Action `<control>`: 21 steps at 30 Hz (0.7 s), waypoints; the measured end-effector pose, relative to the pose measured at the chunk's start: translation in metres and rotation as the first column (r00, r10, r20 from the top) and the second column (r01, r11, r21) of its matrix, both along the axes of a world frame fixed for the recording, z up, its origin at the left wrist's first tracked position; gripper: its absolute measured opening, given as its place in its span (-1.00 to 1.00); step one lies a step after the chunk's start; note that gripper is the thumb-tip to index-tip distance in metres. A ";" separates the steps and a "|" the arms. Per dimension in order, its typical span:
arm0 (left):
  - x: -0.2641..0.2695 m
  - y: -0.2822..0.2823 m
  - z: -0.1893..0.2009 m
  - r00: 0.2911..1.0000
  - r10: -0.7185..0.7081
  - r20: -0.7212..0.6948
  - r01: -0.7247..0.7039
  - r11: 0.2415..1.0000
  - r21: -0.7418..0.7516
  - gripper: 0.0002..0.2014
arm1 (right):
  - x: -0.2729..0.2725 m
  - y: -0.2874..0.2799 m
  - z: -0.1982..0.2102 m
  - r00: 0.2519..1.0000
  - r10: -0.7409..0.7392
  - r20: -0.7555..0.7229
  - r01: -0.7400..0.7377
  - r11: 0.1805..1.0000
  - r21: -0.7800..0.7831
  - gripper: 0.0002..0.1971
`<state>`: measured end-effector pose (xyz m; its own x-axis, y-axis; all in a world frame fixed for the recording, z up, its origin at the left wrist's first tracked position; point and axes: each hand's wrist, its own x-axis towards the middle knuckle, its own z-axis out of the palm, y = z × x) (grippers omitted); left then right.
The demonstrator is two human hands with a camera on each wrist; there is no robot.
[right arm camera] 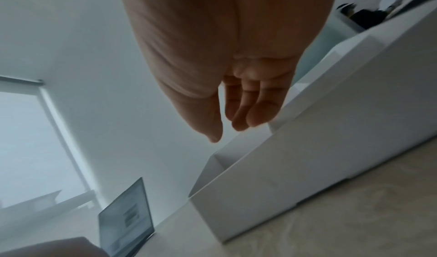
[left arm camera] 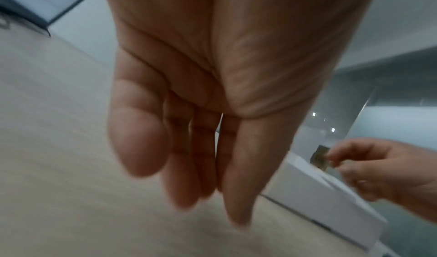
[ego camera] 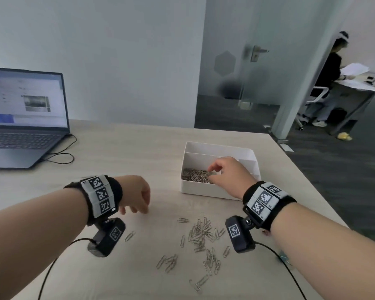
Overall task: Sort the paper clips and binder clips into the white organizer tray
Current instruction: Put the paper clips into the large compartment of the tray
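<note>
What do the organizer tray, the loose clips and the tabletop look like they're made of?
White organizer tray: probably plastic, going by its smooth matte walls, rounded corners and thin moulded dividers.
Paper clips: bent metal wire with a silvery sheen, seemingly bare steel.
Table: pale wood-grain surface, matte; whether it is laminate or real wood cannot be told.

You are in an office. You sit at a pale wood desk [ego camera: 126,148] with an open laptop [ego camera: 24,118] on its left. Behind it you see a plain white wall, a frosted glass door [ego camera: 236,68] with a metal handle, grey carpet [ego camera: 333,165], and another person [ego camera: 327,83] standing at a second desk with papers.
</note>
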<state>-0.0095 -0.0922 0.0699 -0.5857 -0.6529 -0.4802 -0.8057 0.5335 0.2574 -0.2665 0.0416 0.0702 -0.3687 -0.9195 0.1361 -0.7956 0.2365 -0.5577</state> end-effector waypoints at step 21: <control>-0.052 0.069 -0.022 0.972 -0.232 0.020 0.232 0.956 -0.181 -0.70 | 0.039 0.085 -0.028 0.968 0.251 -0.017 -0.209 0.838 0.504 -0.62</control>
